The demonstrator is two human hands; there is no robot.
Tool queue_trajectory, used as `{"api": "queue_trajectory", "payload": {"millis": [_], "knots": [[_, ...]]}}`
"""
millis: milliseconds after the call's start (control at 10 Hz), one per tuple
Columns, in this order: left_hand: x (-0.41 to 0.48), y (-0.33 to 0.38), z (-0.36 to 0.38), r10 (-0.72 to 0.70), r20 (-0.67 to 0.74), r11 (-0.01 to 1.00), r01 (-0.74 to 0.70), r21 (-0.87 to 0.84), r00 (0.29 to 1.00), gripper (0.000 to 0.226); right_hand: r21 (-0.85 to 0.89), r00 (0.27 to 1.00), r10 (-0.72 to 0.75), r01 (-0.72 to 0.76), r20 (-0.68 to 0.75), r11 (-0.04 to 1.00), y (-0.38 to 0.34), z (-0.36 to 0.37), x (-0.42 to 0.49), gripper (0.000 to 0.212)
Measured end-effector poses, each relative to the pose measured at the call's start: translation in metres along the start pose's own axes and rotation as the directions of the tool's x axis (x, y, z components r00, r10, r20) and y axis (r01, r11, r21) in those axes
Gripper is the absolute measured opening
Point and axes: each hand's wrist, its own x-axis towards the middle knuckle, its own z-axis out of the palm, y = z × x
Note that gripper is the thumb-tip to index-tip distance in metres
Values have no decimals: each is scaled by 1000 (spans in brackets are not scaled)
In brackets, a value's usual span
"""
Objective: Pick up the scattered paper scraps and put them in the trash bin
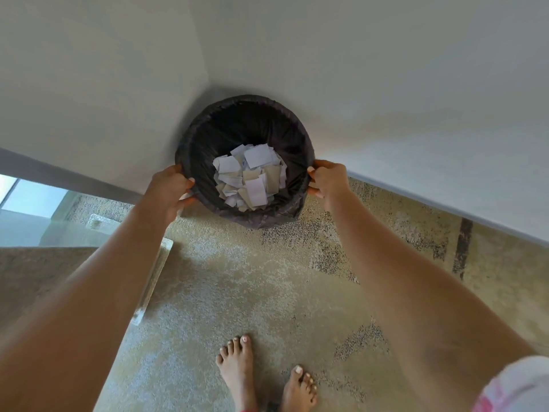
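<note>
The left hand (170,188) grips the round bin with black plastic liner (205,138) at 9 o'clock of its rim, the right hand (326,181) at 3 o'clock. White and beige paper scraps (251,176) lie inside. The bin stands in the wall corner, on speckled beige carpet (237,281).

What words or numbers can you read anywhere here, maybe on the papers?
None can be read.
Paper scraps in the trash bin: white and tan pieces; any writing is too small and blurred to tell.
Trash bin's black bag, wall and carpet: no labels or signs show.
</note>
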Motion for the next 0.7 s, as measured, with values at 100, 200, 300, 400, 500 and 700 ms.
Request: {"api": "queue_trajectory", "payload": {"millis": [100,200,300,400,500,700], "knots": [[-4,5,10,35,-19,999,-35,31,999,25,-7,1000,15,-15,25,1000,-1,-1,1,27],[-5,4,17,62,-38,994,-58,88,997,24,-5,1000,11,-11,25,1000,3,1,-3,28],[-8,-1,26,112,-102,971,-87,224,988,42,13,1000,-28,28,-6,1000,9,1,-12,43],[-14,-8,31,134,-158,952,-82,295,978,55,21,998,-48,49,-41,999,14,-4,-22,51],[-29,-15,32,195,-215,910,-94,404,957,77,-31,986,-121,118,-118,993,17,-16,-46,54],[-75,-16,40,314,-215,860,-180,478,925,77,-250,927,-346,303,-148,920,27,-39,-95,59]]}}
